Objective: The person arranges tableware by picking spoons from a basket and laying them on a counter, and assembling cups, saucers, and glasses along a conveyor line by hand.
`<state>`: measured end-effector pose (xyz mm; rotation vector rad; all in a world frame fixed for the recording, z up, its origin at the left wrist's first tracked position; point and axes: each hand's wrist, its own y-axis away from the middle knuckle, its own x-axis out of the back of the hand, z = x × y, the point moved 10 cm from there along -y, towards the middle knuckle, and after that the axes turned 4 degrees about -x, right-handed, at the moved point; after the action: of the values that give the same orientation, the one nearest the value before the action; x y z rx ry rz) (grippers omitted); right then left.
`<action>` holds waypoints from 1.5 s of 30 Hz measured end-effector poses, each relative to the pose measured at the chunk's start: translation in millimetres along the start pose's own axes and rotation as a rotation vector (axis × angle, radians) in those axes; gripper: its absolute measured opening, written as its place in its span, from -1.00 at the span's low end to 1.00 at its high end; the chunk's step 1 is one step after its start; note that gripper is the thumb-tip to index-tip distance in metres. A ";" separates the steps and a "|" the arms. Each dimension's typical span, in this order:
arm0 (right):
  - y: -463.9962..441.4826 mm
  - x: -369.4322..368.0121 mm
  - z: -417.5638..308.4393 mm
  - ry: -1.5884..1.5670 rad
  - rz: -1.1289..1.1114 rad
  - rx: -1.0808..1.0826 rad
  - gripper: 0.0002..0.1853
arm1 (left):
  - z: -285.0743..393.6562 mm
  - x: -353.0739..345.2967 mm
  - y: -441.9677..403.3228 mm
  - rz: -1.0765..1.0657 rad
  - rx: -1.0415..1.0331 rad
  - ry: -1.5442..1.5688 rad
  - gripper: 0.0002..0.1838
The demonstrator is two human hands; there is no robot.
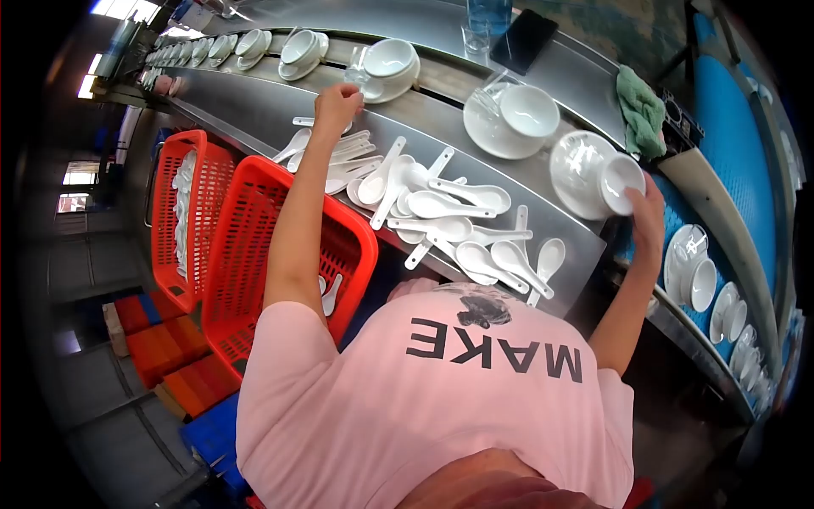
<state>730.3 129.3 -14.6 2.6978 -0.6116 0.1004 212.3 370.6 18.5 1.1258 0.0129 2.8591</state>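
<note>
My left hand (339,106) is closed in a pinch beside a white bowl (389,58) on a plate with a small glass; whatever its fingers hold is too small to make out. My right hand (649,216) grips the rim of a small white bowl (621,180), which tilts over the edge of a white plate (575,161). Another white bowl (529,111) rests on a plate with a clear glass at its left. Many white spoons (458,208) lie in a loose pile on the metal ledge (577,263), between my body and the row of dishes.
Two red baskets (222,280) (161,220) stand at the left, with white items inside. More bowls on plates (303,51) line the belt at the upper left. A dark phone (524,41) and green cloth (640,110) lie behind. A blue conveyor (733,127) carries dishes at the right.
</note>
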 end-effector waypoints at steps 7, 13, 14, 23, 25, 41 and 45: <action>8.6 -26.0 -16.4 0.115 -0.029 -0.056 -0.57 | 117.8 -100.8 89.9 -0.617 -0.375 -0.361 -0.83; 97.8 110.8 -95.0 0.854 0.853 0.457 -0.71 | 181.3 -125.3 152.4 -0.516 -0.910 -0.123 -0.81; 106.1 132.1 -91.5 1.060 0.980 0.400 -0.70 | 180.2 -140.3 155.6 -0.578 -0.893 -0.163 -0.82; 88.3 187.6 12.3 0.670 0.484 -0.020 -0.53 | 159.0 -139.6 120.1 -0.591 -0.550 -0.013 -0.82; 95.3 170.8 5.4 0.480 0.490 -0.046 -0.54 | 144.5 -97.0 91.2 -0.439 -0.396 -0.005 -0.77; 33.8 66.1 19.7 -0.178 0.171 -0.060 -0.50 | -2.2 4.5 0.9 0.046 0.096 0.026 -0.79; 16.9 21.6 7.1 -0.081 0.110 0.008 -0.56 | 6.9 -9.3 -8.4 0.031 -0.014 0.045 -0.80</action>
<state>742.5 103.8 -12.2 2.6859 -0.7853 0.0226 224.3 378.2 16.9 1.0691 -0.0224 2.9064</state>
